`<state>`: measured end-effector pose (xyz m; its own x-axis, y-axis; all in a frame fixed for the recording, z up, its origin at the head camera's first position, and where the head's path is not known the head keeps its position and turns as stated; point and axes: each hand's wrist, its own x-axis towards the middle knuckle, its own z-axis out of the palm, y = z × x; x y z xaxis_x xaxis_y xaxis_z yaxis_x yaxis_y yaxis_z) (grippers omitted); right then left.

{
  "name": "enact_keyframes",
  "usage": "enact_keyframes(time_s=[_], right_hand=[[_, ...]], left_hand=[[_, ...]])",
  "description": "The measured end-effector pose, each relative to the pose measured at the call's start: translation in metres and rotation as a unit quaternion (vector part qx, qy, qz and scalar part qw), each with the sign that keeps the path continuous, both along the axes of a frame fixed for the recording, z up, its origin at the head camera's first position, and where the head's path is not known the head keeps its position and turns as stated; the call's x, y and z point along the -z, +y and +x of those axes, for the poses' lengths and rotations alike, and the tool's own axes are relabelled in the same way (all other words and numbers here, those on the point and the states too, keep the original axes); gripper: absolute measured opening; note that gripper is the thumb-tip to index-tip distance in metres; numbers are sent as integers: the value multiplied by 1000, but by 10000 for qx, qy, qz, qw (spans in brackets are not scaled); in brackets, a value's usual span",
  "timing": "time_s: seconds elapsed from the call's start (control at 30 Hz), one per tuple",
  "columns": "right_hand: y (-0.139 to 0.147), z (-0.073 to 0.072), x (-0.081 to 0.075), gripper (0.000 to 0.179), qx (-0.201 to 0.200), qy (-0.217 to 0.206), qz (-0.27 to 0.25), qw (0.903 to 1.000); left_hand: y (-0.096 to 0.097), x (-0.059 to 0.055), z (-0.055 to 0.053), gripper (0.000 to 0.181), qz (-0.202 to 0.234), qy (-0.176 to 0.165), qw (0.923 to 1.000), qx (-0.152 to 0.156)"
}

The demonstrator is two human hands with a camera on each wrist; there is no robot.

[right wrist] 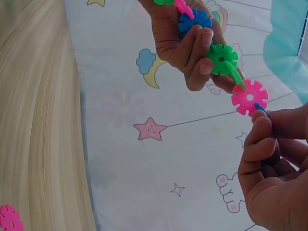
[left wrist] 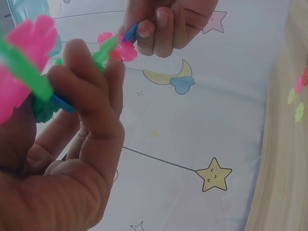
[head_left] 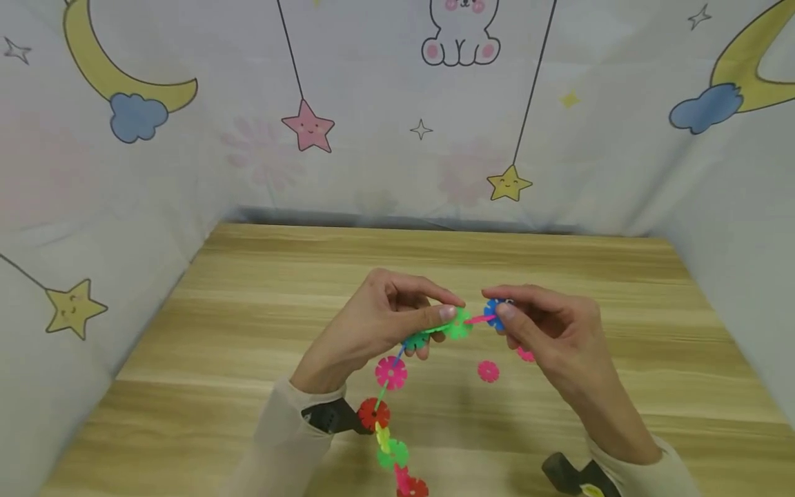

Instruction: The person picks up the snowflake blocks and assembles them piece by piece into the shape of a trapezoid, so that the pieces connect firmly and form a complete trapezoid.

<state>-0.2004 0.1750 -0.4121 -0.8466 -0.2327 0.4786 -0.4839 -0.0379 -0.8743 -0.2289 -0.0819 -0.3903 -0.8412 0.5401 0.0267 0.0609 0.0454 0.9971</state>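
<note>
A chain of slotted plastic snowflake discs runs between and below the hands. My left hand (head_left: 373, 321) pinches it by a green disc (head_left: 458, 323). Just past that disc sits a pink disc (right wrist: 250, 97), seen almost edge-on in the head view. Between thumb and fingertips, my right hand (head_left: 562, 331) holds a blue disc (head_left: 491, 314), its edge right at the pink disc's rim. Below the left hand the chain trails toward the front with a teal disc (head_left: 417, 340), another pink disc (head_left: 391, 373), a red disc (head_left: 374, 414) and several more.
On the wooden table (head_left: 248, 297) lie a loose pink disc (head_left: 488, 371) and another pink one (head_left: 526, 354) partly behind the right hand. Yellow-green discs (left wrist: 300, 112) show in the left wrist view. A patterned cloth (head_left: 373, 179) encloses the table's back and sides.
</note>
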Motion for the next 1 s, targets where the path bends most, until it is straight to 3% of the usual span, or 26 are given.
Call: enact_keyframes(time_s=[0.5, 0.8, 1.0], right_hand=[[6, -1, -5, 26, 97, -284, 585, 9978], [16, -5, -8, 24, 156, -263, 382, 9988], [23, -17, -3, 22, 320, -257, 203, 9990]], left_hand=[[-3, -3, -1, 21, -155, 26, 9998, -131], [-3, -4, -1, 21, -109, -9, 9999, -128], [-3, -4, -2, 21, -116, -57, 9998, -146]])
